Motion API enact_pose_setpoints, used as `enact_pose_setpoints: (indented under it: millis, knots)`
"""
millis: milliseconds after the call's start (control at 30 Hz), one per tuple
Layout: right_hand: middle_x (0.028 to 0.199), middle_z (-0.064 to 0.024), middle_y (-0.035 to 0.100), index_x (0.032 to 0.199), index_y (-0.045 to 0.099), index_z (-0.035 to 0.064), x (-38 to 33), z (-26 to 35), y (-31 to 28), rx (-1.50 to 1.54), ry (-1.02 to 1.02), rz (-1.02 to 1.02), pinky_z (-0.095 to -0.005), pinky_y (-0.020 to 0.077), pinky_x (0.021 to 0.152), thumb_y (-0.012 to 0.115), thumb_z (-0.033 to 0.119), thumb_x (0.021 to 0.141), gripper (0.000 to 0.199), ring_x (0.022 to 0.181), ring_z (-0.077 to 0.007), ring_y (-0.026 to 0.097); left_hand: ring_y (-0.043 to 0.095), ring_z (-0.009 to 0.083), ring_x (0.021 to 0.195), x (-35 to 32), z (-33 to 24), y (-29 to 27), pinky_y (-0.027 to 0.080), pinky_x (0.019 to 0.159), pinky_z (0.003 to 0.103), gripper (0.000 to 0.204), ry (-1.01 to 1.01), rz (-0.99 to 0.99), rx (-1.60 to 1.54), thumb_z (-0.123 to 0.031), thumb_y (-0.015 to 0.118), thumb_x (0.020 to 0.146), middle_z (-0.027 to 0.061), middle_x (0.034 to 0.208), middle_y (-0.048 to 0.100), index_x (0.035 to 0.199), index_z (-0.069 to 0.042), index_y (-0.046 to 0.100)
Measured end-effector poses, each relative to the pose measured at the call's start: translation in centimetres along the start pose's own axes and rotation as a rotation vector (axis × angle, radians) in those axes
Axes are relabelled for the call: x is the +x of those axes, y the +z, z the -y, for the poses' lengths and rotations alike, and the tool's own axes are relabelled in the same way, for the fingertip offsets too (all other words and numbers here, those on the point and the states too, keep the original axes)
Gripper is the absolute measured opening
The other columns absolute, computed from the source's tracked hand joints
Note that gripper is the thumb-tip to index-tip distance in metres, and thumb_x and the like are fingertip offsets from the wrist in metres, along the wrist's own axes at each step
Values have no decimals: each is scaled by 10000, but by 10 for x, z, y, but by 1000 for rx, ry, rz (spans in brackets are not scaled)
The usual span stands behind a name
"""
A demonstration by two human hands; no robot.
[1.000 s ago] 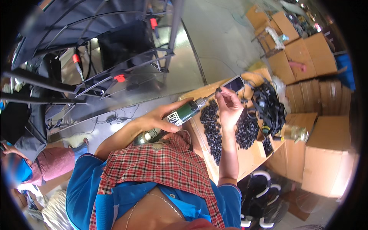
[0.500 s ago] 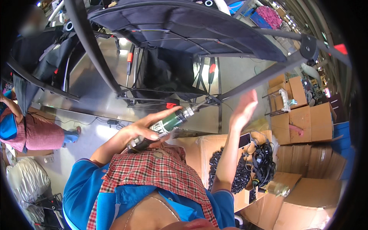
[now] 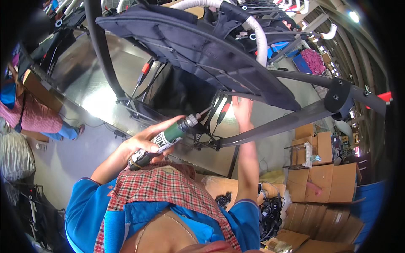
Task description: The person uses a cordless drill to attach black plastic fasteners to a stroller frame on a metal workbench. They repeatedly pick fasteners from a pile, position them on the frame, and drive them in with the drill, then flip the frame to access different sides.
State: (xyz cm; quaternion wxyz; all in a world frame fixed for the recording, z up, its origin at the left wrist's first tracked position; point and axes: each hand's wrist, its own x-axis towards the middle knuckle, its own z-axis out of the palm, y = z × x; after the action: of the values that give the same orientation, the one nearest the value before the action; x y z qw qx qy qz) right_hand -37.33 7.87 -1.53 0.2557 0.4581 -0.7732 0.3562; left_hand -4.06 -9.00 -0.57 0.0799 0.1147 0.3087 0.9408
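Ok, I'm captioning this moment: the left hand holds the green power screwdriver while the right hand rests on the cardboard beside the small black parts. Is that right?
The right hand is misplaced: the head view shows it up at the edge of the dark fabric panel. The left hand does hold the green power screwdriver.

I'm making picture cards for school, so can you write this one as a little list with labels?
Left hand: wrapped around a green power tool
Tool bit: thin, pointing up and to the right
Right hand: raised at the edge of a dark fabric panel; exact contact unclear
Frame tube: dark gray, slanting below the panel in the picture
Clothes: red checked apron over a blue shirt
Lower right: cardboard boxes
Left side: another person in pink and blue
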Motion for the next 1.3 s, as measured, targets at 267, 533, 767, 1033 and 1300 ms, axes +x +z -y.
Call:
enact_pose_setpoints:
  millis: [267,533,767,1033,1300]
  knots:
    - [922,-147,689,974,702,53,-3,-6,14,30,-320,-268,-390,521,778,687,30,805,172,842,-315,666,555,199,752,-5,11,5,544,499,265,1106,110,-164,28,-124,773,687,170,1116,511,1540,-110,68]
    - [836,-114,647,809,631,66,8,-17,-2,-56,-241,139,-429,505,705,646,12,779,64,792,-338,630,565,178,651,9,9,11,533,479,255,1116,52,-190,68,-148,785,662,159,893,536,1539,-118,96]
    - [887,-122,676,891,662,42,9,-4,-7,56,-234,71,-406,498,769,721,161,828,147,852,-344,640,579,140,536,14,5,0,504,504,233,1040,15,-130,211,-185,771,769,110,807,556,1543,-157,76]
    - [819,-147,681,843,681,-25,2,-11,30,167,-117,46,-364,512,705,771,206,798,252,728,-302,643,555,101,577,62,-3,12,484,554,235,999,-118,-282,591,-204,774,786,74,945,605,1540,-126,124]
    - [1025,-162,693,1069,688,38,-2,13,30,176,103,69,-407,464,888,756,163,792,312,965,-350,645,557,92,589,93,5,11,480,540,256,990,-129,-326,635,-178,775,813,59,849,634,1532,-71,103]
